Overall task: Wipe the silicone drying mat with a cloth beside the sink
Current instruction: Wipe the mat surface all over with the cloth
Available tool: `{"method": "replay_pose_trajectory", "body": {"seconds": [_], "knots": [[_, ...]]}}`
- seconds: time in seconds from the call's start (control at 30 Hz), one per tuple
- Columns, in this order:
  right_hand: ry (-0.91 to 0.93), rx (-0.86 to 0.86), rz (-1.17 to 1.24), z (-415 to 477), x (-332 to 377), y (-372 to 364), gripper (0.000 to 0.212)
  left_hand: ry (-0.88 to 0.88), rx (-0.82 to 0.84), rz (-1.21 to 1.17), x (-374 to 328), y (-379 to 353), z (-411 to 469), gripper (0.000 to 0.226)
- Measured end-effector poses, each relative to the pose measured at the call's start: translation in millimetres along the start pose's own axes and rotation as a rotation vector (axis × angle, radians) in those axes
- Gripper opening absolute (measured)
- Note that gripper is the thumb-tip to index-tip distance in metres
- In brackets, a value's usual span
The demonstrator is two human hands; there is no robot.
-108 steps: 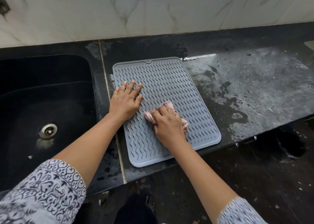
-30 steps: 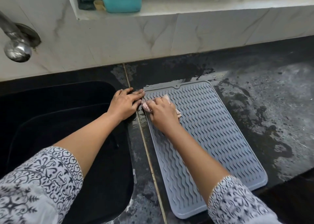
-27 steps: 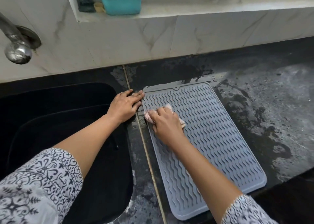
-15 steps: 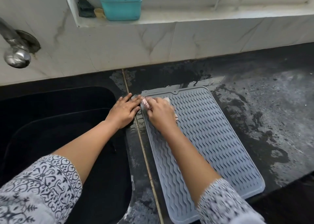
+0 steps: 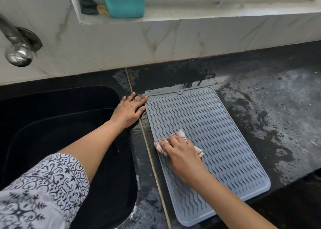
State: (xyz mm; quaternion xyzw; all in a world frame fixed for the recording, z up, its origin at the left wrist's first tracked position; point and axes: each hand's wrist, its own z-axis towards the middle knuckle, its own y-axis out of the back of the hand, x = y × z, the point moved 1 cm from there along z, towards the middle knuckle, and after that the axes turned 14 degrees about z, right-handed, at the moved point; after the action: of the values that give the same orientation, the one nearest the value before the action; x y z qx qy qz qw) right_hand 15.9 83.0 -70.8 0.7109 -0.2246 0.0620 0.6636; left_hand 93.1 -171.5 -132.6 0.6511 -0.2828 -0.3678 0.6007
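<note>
A grey silicone drying mat with wavy ridges lies flat on the wet black counter, just right of the sink. My right hand presses a crumpled pinkish-white cloth onto the mat near its left edge, about halfway along. Most of the cloth is hidden under the hand. My left hand lies flat, fingers apart, on the counter strip between sink and mat. Its fingertips touch the mat's far left corner.
A black sink fills the left side, with a metal tap above it on the marble wall. A teal tub and a dark scrub pad sit on the window ledge. The counter right of the mat is wet and streaked.
My right hand has drawn the cloth back towards me along the mat's left edge, from the far corner to about mid-length. My left hand has stayed at the far left corner.
</note>
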Motion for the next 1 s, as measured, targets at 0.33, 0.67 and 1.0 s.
{"method": "replay_pose_trajectory", "body": {"seconds": [0.33,0.67,1.0], "knots": [[-0.161,-0.200,0.057,92,-4,-9,0.043,0.040,-0.046,-0.038,-6,4,-2,0.053],[-0.032,-0.186,-0.048,-34,16,-8,0.052,0.051,-0.021,-0.031,-9,6,-3,0.056],[-0.123,-0.094,0.163,5,5,0,0.043,0.030,0.092,-0.029,-8,12,-4,0.086]]}}
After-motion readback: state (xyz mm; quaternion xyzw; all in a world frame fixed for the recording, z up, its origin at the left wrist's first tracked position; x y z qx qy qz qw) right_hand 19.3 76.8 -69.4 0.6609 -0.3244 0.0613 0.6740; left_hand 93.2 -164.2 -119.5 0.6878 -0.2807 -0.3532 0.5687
